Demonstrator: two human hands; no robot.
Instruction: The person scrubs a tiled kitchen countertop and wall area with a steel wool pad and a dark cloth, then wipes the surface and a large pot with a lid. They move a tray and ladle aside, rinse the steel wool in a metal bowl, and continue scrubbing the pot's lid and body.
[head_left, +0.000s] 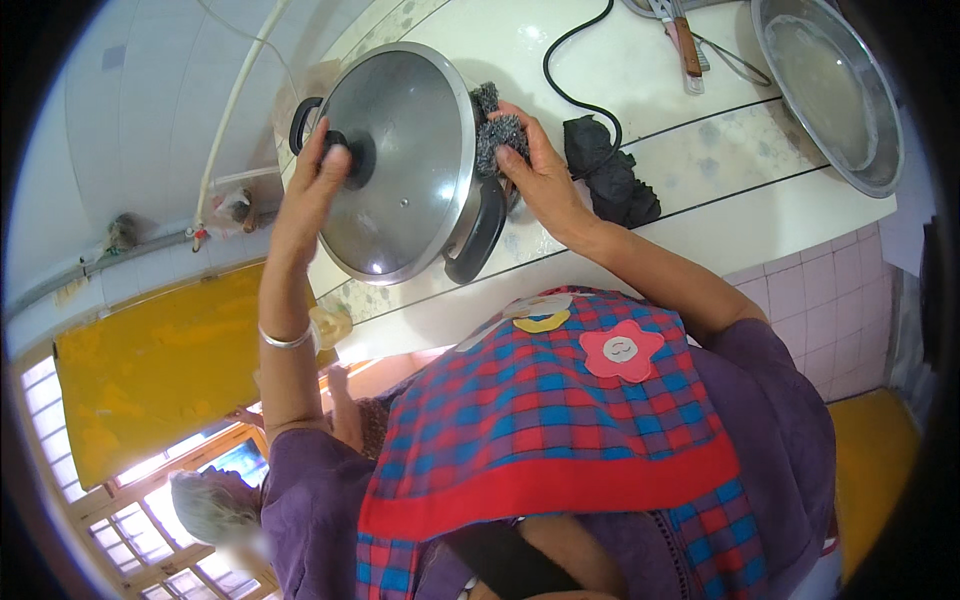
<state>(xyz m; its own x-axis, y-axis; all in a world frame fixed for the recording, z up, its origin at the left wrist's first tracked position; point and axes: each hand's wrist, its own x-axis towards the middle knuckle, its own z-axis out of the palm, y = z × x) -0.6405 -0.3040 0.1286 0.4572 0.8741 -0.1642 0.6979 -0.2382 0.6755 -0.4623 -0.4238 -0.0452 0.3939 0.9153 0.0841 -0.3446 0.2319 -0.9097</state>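
Observation:
My left hand (311, 184) is at the black knob of a glass pot lid (409, 127) with a steel rim; its thumb and fingers are around the knob, partly blurred. The lid lies on a wide metal pot with two black side handles (480, 236), which looks tilted. My right hand (544, 176) holds a grey, fuzzy scrubbing pad (501, 142) against the pot's side, just above the nearer handle. A crumpled black cloth (611, 176) lies right of my right hand.
A black cable (559, 79) curves over the tiled counter (712, 202). A wood-handled knife (686, 49) and a steel basin of cloudy water (821, 90) are at the upper right. Another person (214, 506) is at the lower left, near a yellow panel (165, 367).

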